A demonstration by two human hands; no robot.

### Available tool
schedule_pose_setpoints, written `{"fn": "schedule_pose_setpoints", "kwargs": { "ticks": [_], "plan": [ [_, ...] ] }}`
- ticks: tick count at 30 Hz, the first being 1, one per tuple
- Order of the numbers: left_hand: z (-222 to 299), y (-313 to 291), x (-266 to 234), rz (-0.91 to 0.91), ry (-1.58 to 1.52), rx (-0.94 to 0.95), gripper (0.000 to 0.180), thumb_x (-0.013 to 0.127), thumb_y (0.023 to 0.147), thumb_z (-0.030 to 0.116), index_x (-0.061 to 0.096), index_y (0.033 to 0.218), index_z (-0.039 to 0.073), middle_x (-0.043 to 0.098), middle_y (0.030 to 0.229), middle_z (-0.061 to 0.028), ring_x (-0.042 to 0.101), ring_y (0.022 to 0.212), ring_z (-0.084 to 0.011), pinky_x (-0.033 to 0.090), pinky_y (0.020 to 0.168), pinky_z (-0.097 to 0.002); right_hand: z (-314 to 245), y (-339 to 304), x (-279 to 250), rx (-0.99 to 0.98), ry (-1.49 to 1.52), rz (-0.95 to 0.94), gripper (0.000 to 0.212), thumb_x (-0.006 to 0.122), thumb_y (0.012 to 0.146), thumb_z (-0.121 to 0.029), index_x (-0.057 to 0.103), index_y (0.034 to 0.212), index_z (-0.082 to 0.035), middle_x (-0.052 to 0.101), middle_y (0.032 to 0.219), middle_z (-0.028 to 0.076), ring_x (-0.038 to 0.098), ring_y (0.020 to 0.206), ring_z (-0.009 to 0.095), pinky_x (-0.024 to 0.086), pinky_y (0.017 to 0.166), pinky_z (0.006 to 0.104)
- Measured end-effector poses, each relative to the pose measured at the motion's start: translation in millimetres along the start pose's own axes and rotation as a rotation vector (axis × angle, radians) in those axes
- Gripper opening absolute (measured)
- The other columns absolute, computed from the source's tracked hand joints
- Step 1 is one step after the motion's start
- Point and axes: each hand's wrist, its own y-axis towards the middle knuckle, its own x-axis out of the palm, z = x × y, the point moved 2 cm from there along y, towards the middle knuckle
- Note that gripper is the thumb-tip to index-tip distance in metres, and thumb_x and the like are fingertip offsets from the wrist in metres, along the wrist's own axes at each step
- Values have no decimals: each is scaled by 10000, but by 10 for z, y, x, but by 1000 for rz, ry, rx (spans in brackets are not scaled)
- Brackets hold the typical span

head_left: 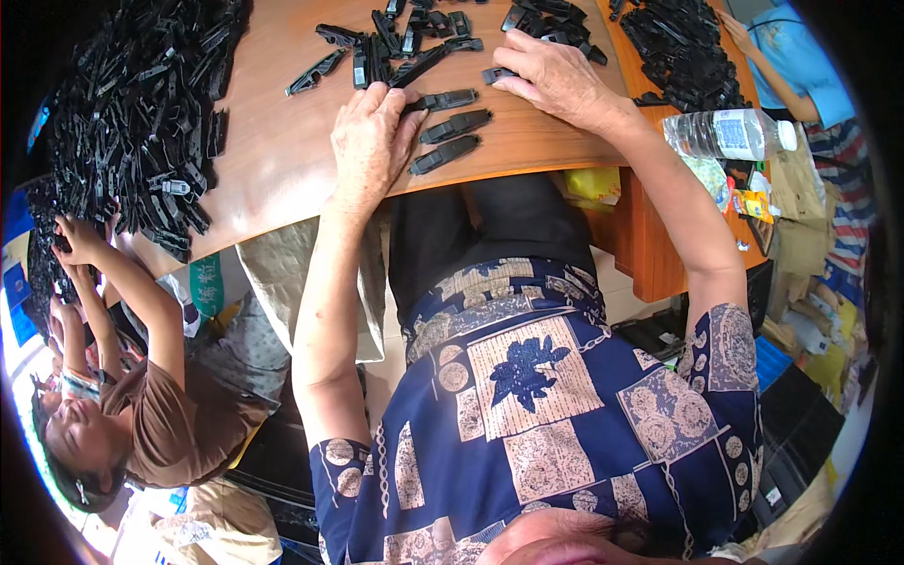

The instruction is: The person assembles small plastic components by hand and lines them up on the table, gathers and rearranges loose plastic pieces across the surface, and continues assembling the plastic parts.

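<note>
Strong side light inside a black-rimmed circle

The view is bright overall, strongest at the rim between eight and nine o'clock, where it burns out to white. Pale glare washes the wooden tabletop (273,155) toward ten-thirty. At ten, the heap of black parts (141,113) sinks into darkness, with small glints along edges. The left hand (370,141) at eleven and right hand (556,80) at one look fairly sharp. Fisheye distortion bends the striped cloth (846,193) between two and three; the corners go black.
</note>
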Motion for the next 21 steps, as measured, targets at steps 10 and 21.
{"fn": "schedule_pose_setpoints", "kwargs": {
  "ticks": [10, 21],
  "plan": [
    [20, 27, -22, -22, -87, -38, 155, 761, 835, 189, 689, 930, 90, 627, 854, -75, 631, 847, -291, 503, 747, -402, -254, 104, -30, -111, 129, -5, 181, 676, 916, -228, 640, 966, -58, 620, 911, 106, 657, 897, 335, 518, 772, 443],
    [23, 37, -28, -53, -138, -35, 147, 752, 832, 191, 712, 948, 110, 642, 863, -46, 632, 867, -270, 477, 782, -393, -414, 191, 126, -121, 180, 22, 209, 689, 912, -207, 576, 926, -32, 626, 808, 150, 633, 767, 385, 502, 684, 444]
  ]
}}
